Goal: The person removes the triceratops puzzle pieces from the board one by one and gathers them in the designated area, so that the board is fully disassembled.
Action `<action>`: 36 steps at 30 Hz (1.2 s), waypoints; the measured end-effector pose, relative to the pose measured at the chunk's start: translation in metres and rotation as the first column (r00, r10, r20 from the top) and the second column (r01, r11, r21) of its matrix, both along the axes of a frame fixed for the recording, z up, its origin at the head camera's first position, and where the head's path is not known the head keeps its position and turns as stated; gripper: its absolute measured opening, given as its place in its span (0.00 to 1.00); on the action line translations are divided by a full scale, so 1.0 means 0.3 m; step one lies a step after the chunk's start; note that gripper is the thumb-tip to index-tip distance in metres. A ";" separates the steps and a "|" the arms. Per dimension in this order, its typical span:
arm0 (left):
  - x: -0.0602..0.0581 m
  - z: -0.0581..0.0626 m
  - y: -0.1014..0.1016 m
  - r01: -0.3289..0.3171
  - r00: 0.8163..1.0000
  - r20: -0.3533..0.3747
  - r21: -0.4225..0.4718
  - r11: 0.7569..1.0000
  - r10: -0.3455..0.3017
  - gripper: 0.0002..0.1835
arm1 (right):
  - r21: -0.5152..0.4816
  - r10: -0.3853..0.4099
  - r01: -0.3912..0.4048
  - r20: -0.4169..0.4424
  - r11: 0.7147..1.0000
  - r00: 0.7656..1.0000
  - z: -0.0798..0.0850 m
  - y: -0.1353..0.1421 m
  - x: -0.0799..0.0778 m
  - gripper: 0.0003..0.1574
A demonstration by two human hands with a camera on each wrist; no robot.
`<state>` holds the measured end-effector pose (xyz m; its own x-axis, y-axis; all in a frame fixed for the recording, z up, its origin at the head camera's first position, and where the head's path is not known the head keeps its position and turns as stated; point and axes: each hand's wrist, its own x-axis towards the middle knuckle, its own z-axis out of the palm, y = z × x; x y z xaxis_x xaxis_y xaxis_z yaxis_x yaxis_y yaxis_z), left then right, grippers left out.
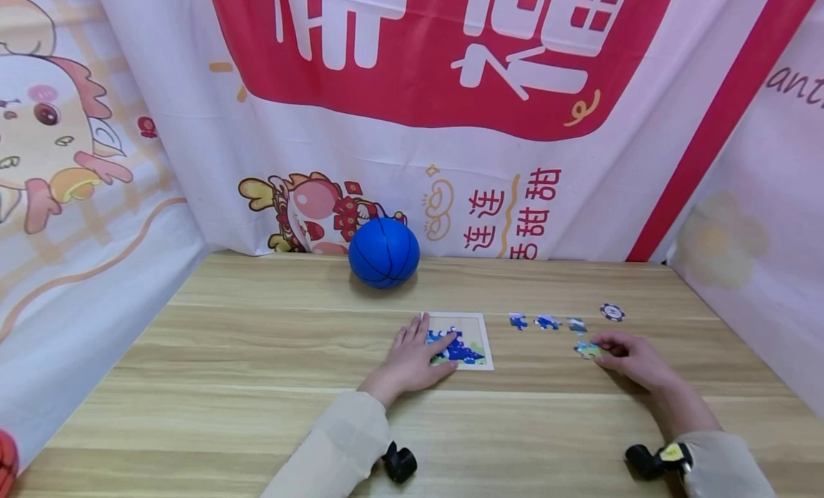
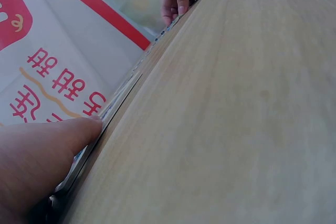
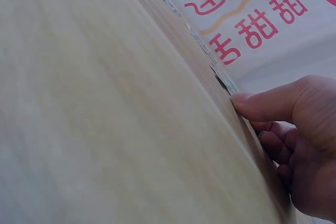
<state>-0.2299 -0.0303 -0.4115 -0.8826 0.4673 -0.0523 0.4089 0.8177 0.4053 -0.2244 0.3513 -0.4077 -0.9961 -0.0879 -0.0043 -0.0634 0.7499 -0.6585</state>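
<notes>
My left hand [image 1: 410,360] rests with spread fingers on the left side of a white-edged jigsaw board [image 1: 487,346]. Assembled blue and green pieces [image 1: 465,353] fill its lower part; bare backing shows above. Seen from the left wrist, the thumb [image 2: 79,132] lies on the board's edge. Over to the right, my right hand [image 1: 634,358] pinches a green-and-blue jigsaw piece [image 1: 585,350] between thumb and curled fingers, low at the tabletop. In the right wrist view that piece [image 3: 224,80] appears almost edge-on at the thumb tip.
Three loose jigsaw pieces [image 1: 547,322] lie in a row between board and right hand. A round black-and-white chip [image 1: 612,312] lies beyond that hand. A blue ball [image 1: 384,253] sits at the table's back, before a printed curtain [image 1: 418,147]. Something red [image 1: 6,455] shows at the left edge.
</notes>
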 end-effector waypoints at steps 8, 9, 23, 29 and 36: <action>0.003 0.003 0.002 0.001 1.000 0.000 0.005 1.000 -0.001 0.30 | -0.008 0.011 -0.010 0.048 1.000 0.999 0.007 -0.001 -0.004 0.21; 0.002 0.003 0.002 0.001 1.000 -0.002 0.006 1.000 -0.001 0.30 | -0.012 0.017 -0.016 0.046 1.000 0.999 0.009 -0.002 -0.004 0.21; 0.000 -0.003 -0.001 -0.003 1.000 -0.010 0.020 1.000 0.003 0.32 | -0.153 0.029 -0.018 0.070 0.988 0.997 0.092 -0.016 0.000 0.31; -0.010 -0.003 -0.007 -0.002 1.000 -0.023 0.044 0.999 0.003 0.34 | -0.203 0.016 -0.009 0.034 0.979 0.999 0.147 -0.099 -0.027 0.33; -0.030 -0.018 -0.032 -0.015 0.998 -0.056 0.039 0.999 0.018 0.33 | -0.297 0.065 -0.067 -0.018 0.952 0.998 0.149 -0.249 -0.077 0.25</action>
<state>-0.2389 -0.0399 -0.4168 -0.8912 0.4533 0.0155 0.4185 0.8088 0.4132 -0.2476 0.2765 -0.3629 -0.9880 -0.1494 0.0403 -0.1124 0.5140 -0.8504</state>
